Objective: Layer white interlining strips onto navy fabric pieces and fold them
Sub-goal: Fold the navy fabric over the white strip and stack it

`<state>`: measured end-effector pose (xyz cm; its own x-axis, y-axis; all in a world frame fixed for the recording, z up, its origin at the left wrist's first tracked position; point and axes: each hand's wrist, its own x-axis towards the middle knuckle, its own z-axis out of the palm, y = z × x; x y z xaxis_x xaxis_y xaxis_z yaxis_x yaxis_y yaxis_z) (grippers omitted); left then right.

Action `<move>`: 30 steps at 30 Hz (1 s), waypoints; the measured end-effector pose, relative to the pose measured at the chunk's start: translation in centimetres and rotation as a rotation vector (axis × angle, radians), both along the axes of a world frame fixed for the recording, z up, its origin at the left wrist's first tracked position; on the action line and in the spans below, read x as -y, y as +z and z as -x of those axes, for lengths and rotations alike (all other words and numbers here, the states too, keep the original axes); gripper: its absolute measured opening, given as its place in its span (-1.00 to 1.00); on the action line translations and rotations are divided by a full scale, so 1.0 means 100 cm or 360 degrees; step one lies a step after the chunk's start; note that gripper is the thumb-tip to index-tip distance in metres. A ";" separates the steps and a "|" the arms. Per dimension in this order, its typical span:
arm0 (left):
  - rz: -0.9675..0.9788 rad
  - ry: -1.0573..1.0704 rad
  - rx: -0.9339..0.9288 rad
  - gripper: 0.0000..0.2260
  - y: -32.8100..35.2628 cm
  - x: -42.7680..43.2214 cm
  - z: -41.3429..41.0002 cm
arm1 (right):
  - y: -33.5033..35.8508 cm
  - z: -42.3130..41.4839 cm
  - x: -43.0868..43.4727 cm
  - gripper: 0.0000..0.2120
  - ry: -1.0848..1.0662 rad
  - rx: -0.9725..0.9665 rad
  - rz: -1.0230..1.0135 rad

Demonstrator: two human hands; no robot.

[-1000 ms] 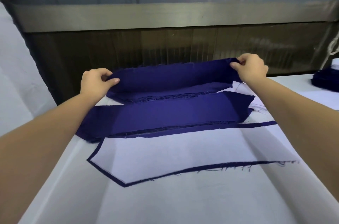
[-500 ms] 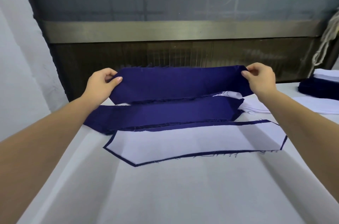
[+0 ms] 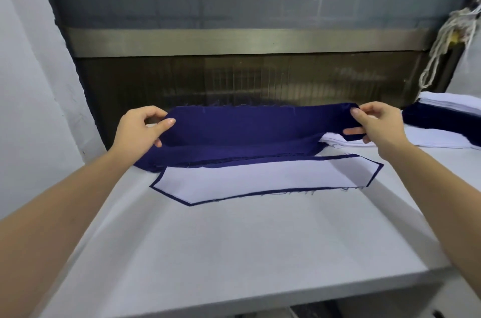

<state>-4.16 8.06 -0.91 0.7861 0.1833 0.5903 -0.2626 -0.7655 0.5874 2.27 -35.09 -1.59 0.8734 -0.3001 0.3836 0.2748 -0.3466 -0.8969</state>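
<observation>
I am reading one head view. Both hands are raised over the far part of the bench [image 3: 234, 252] and are holding a long navy fabric piece [image 3: 260, 127] between them, stretched left to right.

1. The left hand [image 3: 141, 130] is gripping the left end of this piece. The thumb is lying on the near face and the fingers are curling round behind.
2. The right hand [image 3: 374, 124] is pinching the right end. The thumb is sitting at the top edge and the fingers are wrapping under the fabric.
3. The top edge of the held piece is fraying, and its lower edge is hanging down onto a navy pile [image 3: 229, 152] lying on the bench just below.

Just near of that pile, a white interlining strip [image 3: 260, 179] is lying flat on a navy base piece [image 3: 325, 157], which is showing only as a thin border all round it. Both ends are cut to a slant.

More white pieces [image 3: 335, 139] are lying under the right hand. At the far right a stack [image 3: 442, 114] of navy and white cloth is resting on the bench. A metal rail [image 3: 234, 40] is running across the wall behind, and a pale cord [image 3: 440, 39] is hanging at its right end.
</observation>
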 end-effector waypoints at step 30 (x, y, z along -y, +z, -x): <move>0.0088 -0.0233 -0.0532 -0.72 -0.037 -0.014 0.036 | -0.039 0.019 0.023 -0.64 0.0117 -0.0317 0.0341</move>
